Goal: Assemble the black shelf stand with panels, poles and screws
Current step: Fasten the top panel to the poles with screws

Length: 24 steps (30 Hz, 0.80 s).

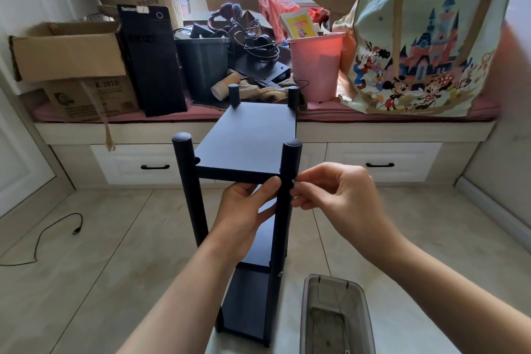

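Beside the clear bin [336, 316] holding screws, left hand [244, 210] grips the pole [286, 210]; right hand [330, 192] pinches a screw [293, 181].

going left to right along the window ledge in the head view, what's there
open cardboard box → black computer tower → dark bin → pink bucket → cartoon castle bag

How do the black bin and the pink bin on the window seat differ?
The black bin is dark with squarish sides; the pink bin is pale pink and round, tapering downward. The black bin stands beside the black computer tower; the pink bin stands against the cartoon castle bag. Both stand upright on the window seat behind the shelf stand.
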Each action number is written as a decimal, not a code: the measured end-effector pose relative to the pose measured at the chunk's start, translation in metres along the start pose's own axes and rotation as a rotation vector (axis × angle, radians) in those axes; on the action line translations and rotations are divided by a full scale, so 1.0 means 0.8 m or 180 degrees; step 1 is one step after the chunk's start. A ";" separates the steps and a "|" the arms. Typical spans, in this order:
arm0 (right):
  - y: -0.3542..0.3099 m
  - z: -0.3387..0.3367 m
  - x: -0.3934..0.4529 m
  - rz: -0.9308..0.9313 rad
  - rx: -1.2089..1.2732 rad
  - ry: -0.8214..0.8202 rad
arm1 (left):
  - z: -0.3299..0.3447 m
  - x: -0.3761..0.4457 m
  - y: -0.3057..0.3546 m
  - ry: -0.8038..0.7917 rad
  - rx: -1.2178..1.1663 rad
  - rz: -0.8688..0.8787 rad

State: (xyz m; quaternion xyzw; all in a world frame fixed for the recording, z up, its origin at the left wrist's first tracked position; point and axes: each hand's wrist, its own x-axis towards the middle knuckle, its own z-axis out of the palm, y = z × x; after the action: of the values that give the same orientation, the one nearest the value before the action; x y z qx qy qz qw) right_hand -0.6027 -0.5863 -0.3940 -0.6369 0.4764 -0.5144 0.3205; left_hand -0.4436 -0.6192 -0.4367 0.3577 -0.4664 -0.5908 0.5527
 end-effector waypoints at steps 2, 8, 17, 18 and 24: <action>-0.003 0.000 0.000 0.0209 0.0254 -0.0024 | -0.001 0.000 -0.001 -0.0026 0.0002 0.0002; -0.009 0.000 0.001 0.0717 0.0885 -0.0109 | -0.004 0.003 -0.004 -0.0041 0.0040 0.0002; 0.004 0.002 -0.002 -0.1160 -0.1486 0.0285 | -0.001 0.003 -0.003 -0.0053 -0.0002 0.0051; 0.006 0.002 -0.002 -0.1369 -0.1724 0.0293 | 0.000 0.003 -0.003 -0.0046 -0.0017 0.0062; 0.005 0.002 -0.002 -0.1453 -0.1862 0.0250 | -0.003 0.002 -0.005 -0.0052 -0.0050 0.0073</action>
State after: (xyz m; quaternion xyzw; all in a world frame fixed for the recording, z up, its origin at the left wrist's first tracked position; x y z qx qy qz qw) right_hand -0.6024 -0.5860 -0.3985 -0.7711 0.4610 -0.4388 -0.0164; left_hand -0.4429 -0.6211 -0.4407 0.3431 -0.4703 -0.5910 0.5583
